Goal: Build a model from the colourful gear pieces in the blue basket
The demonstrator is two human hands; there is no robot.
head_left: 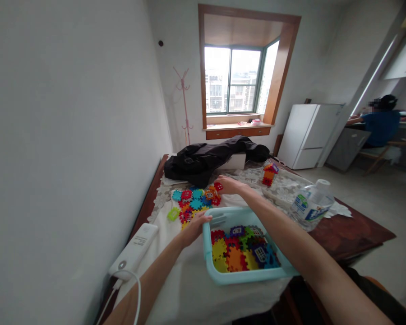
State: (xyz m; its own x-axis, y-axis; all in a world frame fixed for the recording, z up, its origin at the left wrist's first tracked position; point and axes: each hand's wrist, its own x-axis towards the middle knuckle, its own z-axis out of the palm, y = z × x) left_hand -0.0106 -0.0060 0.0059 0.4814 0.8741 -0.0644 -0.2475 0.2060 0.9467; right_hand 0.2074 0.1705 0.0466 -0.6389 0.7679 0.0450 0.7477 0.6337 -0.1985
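Turquoise bin (212,271) steadied under the left hand (196,225), fingers curled on its rim — right hand (230,185) pinches a red interlocking tile (218,186) at the flat tile patch (195,203); next, seating its teeth squarely.

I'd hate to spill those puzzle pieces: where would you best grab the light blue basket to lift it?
Probably by the handle slot in the blue basket's far short wall, where the left hand already rests on the rim, paired with the near wall opposite. Come from above at both ends: the basket sits flat and open-topped, with pieces piled loosely inside, so level lifting matters.
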